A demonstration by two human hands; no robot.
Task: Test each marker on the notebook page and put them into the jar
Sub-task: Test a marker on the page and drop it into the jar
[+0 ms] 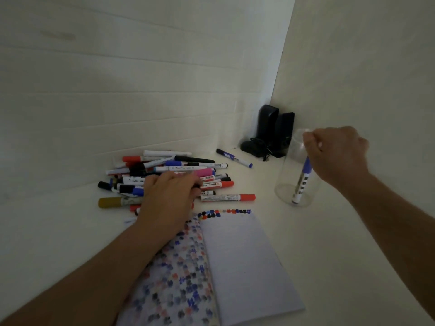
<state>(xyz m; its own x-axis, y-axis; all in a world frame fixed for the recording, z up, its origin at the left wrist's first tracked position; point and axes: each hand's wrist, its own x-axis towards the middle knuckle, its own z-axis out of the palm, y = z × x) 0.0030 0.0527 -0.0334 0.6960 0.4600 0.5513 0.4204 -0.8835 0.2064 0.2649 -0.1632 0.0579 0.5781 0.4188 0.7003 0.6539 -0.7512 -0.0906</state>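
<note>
A pile of several markers [174, 170] lies on the white table, left of centre. My left hand [169, 196] rests on the pile, its fingers curled around a dark marker [197, 187] at its right side. The open notebook [244, 262] lies in front, with test marks along the top of the right page and all over the left page. A clear jar [289, 182] stands to the right. My right hand [336, 154] is at the jar's mouth and pinches the top of a blue-capped marker [302, 180], whose lower end touches the jar's bottom.
A red-capped marker [227, 197] lies between the pile and the notebook. A blue marker [234, 158] lies apart, farther back. Two black speakers [274, 130] with a cable stand in the corner behind the jar. Walls close in behind and on the right.
</note>
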